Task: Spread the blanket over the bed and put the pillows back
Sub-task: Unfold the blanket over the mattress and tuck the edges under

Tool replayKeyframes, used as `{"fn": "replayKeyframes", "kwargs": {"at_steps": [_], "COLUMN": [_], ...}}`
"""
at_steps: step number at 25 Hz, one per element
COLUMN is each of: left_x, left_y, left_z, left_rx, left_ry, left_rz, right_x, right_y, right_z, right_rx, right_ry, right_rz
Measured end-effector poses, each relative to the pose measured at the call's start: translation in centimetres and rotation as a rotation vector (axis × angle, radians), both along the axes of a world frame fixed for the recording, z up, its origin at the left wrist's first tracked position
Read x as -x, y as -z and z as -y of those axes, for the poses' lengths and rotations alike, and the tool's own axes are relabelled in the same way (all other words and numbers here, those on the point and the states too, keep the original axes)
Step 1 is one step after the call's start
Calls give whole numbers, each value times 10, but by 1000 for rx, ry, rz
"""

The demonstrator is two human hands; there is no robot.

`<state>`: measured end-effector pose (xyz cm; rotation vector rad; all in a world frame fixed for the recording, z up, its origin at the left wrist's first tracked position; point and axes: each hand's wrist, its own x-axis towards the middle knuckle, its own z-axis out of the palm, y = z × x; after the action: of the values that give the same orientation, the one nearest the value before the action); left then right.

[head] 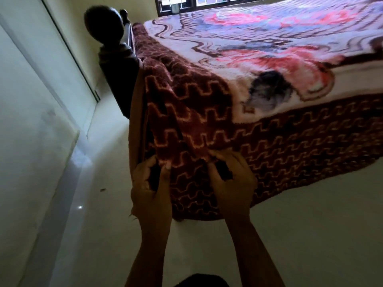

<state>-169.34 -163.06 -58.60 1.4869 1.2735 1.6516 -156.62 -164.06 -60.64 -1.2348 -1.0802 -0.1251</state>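
Note:
A thick blanket (244,59) with a maroon zigzag border and a pink, blue and white middle lies across the bed and hangs over its near corner. My left hand (151,183) grips the hanging corner at its left edge, fingers curled into the fabric. My right hand (232,181) pinches the same maroon border a little to the right, just below the mattress edge. Both hands hold the cloth low at the bed's foot corner. No pillows are in view.
A dark wooden bedpost (114,48) with a round knob stands at the bed's corner, left of the blanket. A pale wall and door (41,90) run along the left. Light tiled floor (290,235) lies below. A barred window (196,2) is at the far end.

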Motion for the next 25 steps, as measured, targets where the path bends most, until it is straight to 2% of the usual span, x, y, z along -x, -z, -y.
{"fn": "replayKeyframes", "kwargs": {"at_steps": [3, 5, 9, 11, 14, 17, 19, 22, 25], "left_x": [-2, -2, 1, 4, 10, 12, 14, 19, 27], "left_y": [-3, -3, -11, -16, -17, -22, -26, -26, -19], "left_z": [0, -2, 1, -4, -11, -5, -4, -9, -11], "left_rx": [-121, -158, -152, -68, 85, 166, 249, 344, 223], "left_ry": [-88, -96, 92, 165, 356, 439, 392, 336, 113], "left_rz": [-160, -169, 70, 122, 293, 508, 457, 166, -50], "right_x": [3, 14, 36, 42, 51, 56, 54, 46, 35], "right_y": [-8, -11, -15, -15, -12, -12, -13, -13, -15], "right_z": [17, 23, 30, 34, 31, 20, 17, 24, 30], "right_rx": [36, 28, -14, 13, 119, 197, 211, 252, 232], "right_ry": [-9, 3, -42, -131, -275, -189, -180, -248, -233], "right_rz": [-28, -3, 85, 114, 80, 49, 0, -36, -35]}}
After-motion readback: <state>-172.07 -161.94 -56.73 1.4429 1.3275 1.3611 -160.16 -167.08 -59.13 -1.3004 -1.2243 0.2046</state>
